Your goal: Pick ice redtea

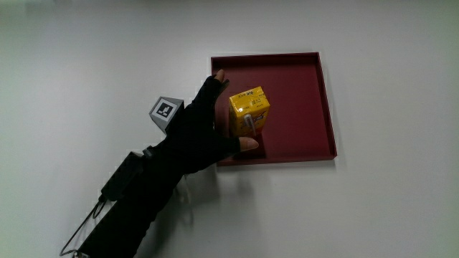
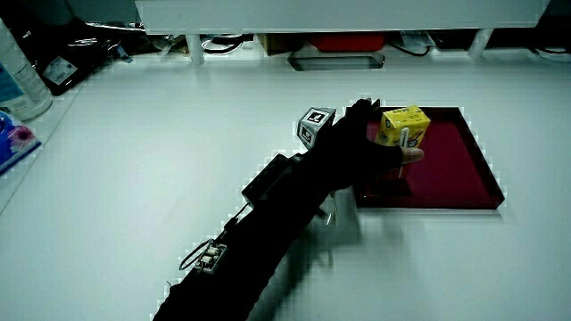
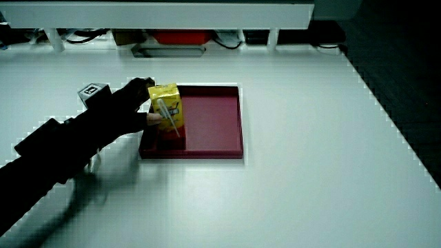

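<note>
Underfoot, so to speak, lies one smooth white table (image 1: 387, 208), and in both side views a low pale partition (image 2: 339, 13) edges it. One gloved hand (image 1: 197, 132), its patterned cube (image 1: 164, 112) on top, curls around one boxy yellow carton (image 1: 249, 111), thumb and fingers gripping its sides. That carton stands upright inside one shallow, square, dark red tray (image 1: 326, 107).
</note>
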Demonstrator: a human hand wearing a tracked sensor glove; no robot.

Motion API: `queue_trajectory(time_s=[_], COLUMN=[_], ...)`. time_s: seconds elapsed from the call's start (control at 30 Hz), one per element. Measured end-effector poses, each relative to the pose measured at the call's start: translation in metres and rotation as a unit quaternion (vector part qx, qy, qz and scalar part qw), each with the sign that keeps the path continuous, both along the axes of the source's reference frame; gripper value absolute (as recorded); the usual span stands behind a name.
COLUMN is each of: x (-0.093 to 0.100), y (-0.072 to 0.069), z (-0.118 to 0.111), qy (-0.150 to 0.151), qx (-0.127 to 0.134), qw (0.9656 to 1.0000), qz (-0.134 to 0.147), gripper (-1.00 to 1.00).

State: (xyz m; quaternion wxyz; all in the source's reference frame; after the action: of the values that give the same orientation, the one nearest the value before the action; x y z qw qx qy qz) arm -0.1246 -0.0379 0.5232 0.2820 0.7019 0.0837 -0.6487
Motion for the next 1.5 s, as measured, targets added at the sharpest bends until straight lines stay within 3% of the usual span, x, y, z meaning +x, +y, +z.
queue_trajectory(time_s=[0.23, 0.4, 0.73, 0.93, 1.07, 1.2, 1.5], x=[0.008, 0.006, 0.0, 0.001, 0.002, 0.001, -0.003], y=[-0.001, 0.0, -0.001, -0.002, -0.001, 0.0, 0.001], z=[0.006, 0.005, 0.004, 0.005, 0.004, 0.007, -0.005], qy=[-0.002, -0.001, 0.0, -0.008, 0.001, 0.006, 0.017], qx=[0.002, 0.011, 0.039, 0.047, 0.037, 0.044, 0.068], qw=[1.0, 0.9996, 0.9964, 0.9962, 0.9964, 0.9954, 0.993], qz=[-0.002, -0.027, -0.075, -0.073, -0.076, -0.084, -0.095], gripper=[0.0, 0.0, 0.42, 0.67, 0.83, 1.0, 1.0])
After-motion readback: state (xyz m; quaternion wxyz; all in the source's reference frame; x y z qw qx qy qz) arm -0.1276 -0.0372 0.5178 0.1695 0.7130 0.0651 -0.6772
